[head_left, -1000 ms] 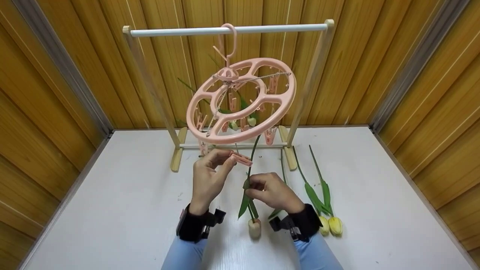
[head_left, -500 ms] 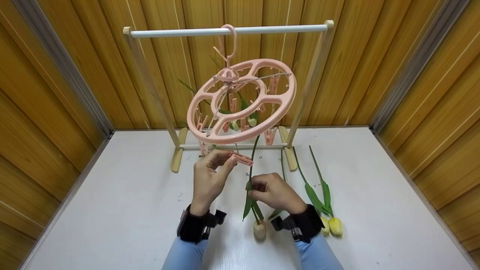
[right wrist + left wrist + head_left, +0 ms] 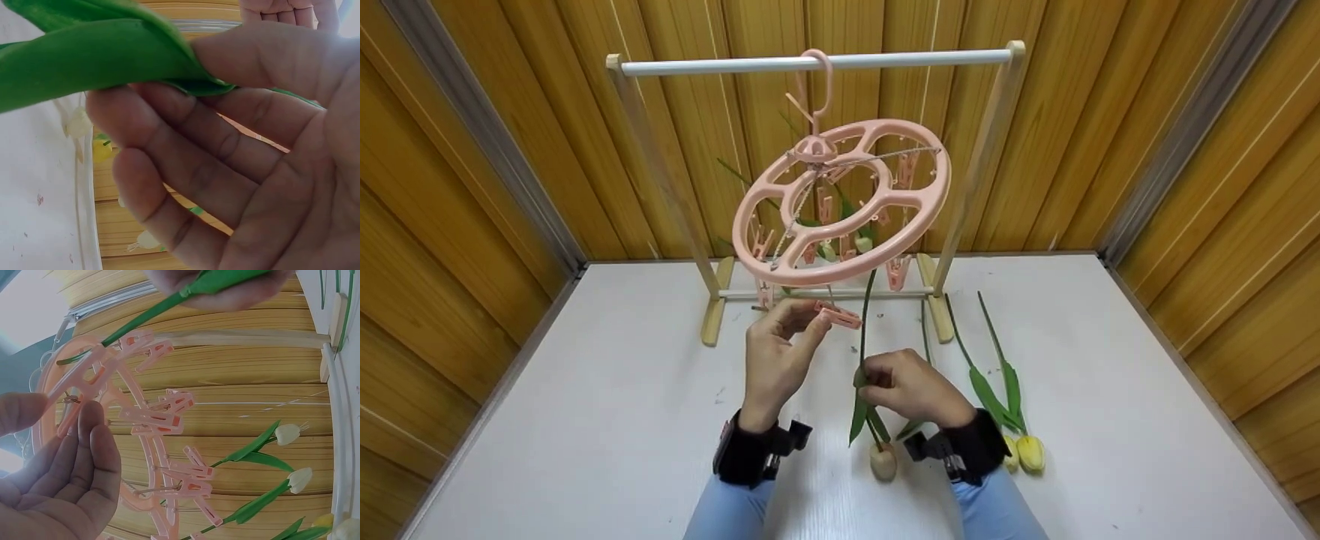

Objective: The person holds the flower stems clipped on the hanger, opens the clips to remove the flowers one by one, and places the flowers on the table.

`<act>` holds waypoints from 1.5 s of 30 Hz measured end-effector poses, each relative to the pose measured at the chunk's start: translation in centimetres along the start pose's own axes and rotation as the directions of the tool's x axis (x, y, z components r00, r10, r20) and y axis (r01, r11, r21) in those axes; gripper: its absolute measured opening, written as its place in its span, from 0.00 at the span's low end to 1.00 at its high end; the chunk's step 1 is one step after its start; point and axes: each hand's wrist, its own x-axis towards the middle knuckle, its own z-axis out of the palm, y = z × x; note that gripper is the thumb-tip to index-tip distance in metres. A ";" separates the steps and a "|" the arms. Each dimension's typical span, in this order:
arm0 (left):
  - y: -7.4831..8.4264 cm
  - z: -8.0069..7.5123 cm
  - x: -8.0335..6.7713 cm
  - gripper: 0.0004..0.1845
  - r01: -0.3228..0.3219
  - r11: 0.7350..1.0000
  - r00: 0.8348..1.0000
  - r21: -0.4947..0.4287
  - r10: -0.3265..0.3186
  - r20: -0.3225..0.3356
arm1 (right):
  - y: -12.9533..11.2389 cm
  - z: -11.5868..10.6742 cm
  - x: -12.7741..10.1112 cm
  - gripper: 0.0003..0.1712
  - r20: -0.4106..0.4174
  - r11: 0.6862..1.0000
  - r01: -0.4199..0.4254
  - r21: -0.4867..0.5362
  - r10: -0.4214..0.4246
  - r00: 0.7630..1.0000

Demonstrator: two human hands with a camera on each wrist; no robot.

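My left hand [image 3: 781,356] pinches a pink clothespin [image 3: 840,318] between thumb and fingers, just below the near rim of a pink round clip hanger [image 3: 877,262]. In the left wrist view the clothespin [image 3: 84,379] lies tilted, its far end overlapping a green stem. An artificial white tulip [image 3: 883,462] hangs bloom down, its stem rising past the clothespin's tip. My right hand [image 3: 911,384] grips this tulip by the stem and leaf base. In the right wrist view its green leaves [image 3: 107,59] lie between thumb and fingers.
The hanger hooks over the white bar [image 3: 915,57] of a wooden stand. Several other clothespins [image 3: 898,273] dangle from it. White tulips [image 3: 300,480] hang behind, heads down. Yellow tulips [image 3: 1030,454] lie on the white table [image 3: 1147,420] at right. Wood-patterned walls [image 3: 1207,247] enclose three sides.
My right hand has shifted slightly right and down, and the tulip's bloom has swung right with it. The stem now stands a little apart from the clothespin's tip in the head view.
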 end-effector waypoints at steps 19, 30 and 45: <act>0.0 0.0 -0.3 0.10 -0.002 1.000 1.000 -0.027 0.002 -0.009 | -0.3 -0.1 -0.3 0.05 0.066 0.999 -0.042 -0.015 0.043 0.997; -0.1 0.1 -0.3 0.11 0.016 0.999 1.000 -0.043 -0.017 -0.017 | -0.2 -0.3 -0.3 0.07 0.077 0.999 -0.049 -0.023 0.050 0.996; -0.2 0.1 -0.4 0.13 0.006 0.999 1.000 -0.043 -0.007 -0.024 | -0.2 -0.6 -0.6 0.05 0.069 0.999 -0.037 -0.027 0.039 0.997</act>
